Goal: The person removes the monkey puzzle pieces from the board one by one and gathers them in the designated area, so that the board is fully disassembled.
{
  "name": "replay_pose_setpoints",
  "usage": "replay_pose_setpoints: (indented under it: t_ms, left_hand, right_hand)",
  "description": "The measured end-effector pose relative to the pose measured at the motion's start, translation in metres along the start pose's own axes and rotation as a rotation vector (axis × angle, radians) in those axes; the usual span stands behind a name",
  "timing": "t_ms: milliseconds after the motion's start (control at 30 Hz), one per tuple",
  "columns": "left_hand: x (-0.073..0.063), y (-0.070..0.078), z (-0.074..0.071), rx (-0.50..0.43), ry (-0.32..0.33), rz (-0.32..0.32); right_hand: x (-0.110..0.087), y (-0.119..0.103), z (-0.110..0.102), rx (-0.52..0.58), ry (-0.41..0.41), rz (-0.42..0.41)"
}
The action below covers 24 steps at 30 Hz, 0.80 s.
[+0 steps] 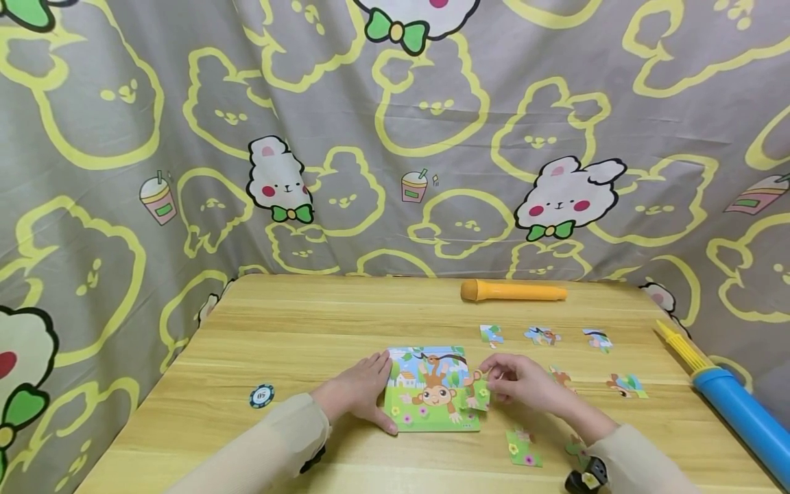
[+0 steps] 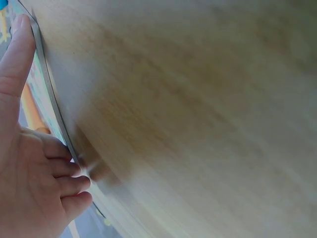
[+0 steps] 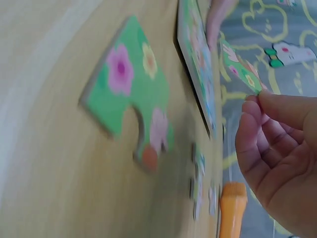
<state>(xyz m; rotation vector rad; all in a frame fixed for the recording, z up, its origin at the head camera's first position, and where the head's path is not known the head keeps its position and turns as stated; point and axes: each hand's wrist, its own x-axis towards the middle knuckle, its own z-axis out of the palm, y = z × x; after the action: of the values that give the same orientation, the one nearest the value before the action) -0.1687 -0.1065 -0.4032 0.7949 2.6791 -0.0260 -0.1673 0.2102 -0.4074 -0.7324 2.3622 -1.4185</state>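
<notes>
A square monkey picture-puzzle board (image 1: 426, 422) lies flat on the table. My left hand (image 1: 359, 390) rests along its left side, fingers fairly straight and thumb spread toward the near corner; in the left wrist view the same hand (image 2: 37, 173) lies against the board's edge. Between thumb and fingertips, my right hand (image 1: 524, 383) pinches a green jigsaw piece (image 1: 481, 400) with flowers, tilted over the board's right part. The right wrist view shows this piece (image 3: 243, 73) raised above the table. Closest to that wrist lies another flowered jigsaw piece (image 3: 119, 69).
More jigsaw pieces lie to the right, including one (image 1: 543, 335) at the back and one (image 1: 626, 385) farther right. An orange toy microphone (image 1: 515, 291) is near the back edge. A blue pump-like tube (image 1: 740, 412) lies along the right, a poker chip (image 1: 262, 395) at left.
</notes>
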Motion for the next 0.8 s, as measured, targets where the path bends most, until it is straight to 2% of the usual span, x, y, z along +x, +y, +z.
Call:
replay_pose_setpoints:
  t_ms: [300,400,567,667,800]
  left_hand:
    - [-0.002,0.000,-0.001,-0.009,-0.001,-0.013]
    - [-0.003,0.001,-0.001,-0.011,0.002,-0.005]
    - [-0.004,0.003,-0.001,-0.004,0.012,0.014]
    - [-0.004,0.003,-0.002,-0.005,0.016,0.015]
    - [-0.004,0.003,-0.002,-0.003,0.014,0.014]
  right_hand:
    - [-0.034,0.007,-0.033,-0.027,0.113,0.113]
    - [-0.049,0.013,-0.046,-0.026,0.128,0.150]
    - [-0.076,0.028,-0.072,-0.072,0.147,0.164]
    - [-0.093,0.040,-0.088,-0.135,0.137,0.170]
    - [-0.115,0.053,-0.110,-0.089,0.046,0.200]
